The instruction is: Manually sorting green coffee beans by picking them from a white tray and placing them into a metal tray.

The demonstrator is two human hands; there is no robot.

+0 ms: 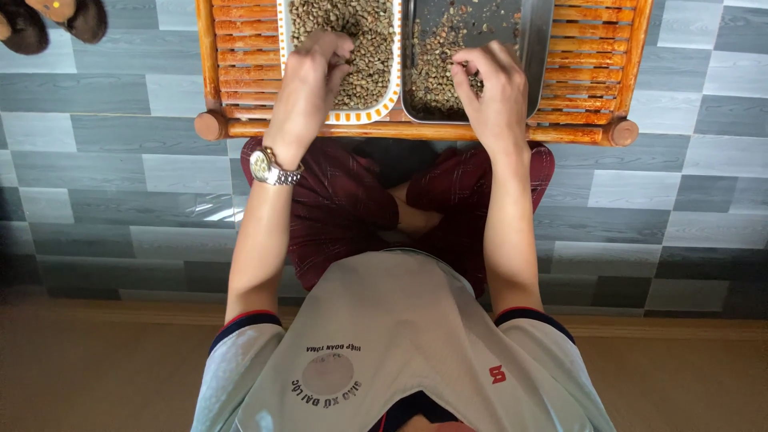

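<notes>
I sit cross-legged on the floor in front of a low wooden slatted table [588,80]. A white tray with an orange dotted rim [394,88] holds a heap of pale green beans [368,40]. My left hand [312,76], a metal watch on its wrist, rests with curled fingers on these beans. Beside it a steel tray [538,56] holds a thinner spread of beans [432,72]. My right hand [492,84] pinches a few beans in the steel tray, fingertips together.
Grey plank-pattern flooring [104,168] surrounds the table. A pair of dark sandals [52,20] lies at the top left. A tan mat or floor strip [96,368] runs along the bottom. My dark red trousers fill the space under the table's near edge.
</notes>
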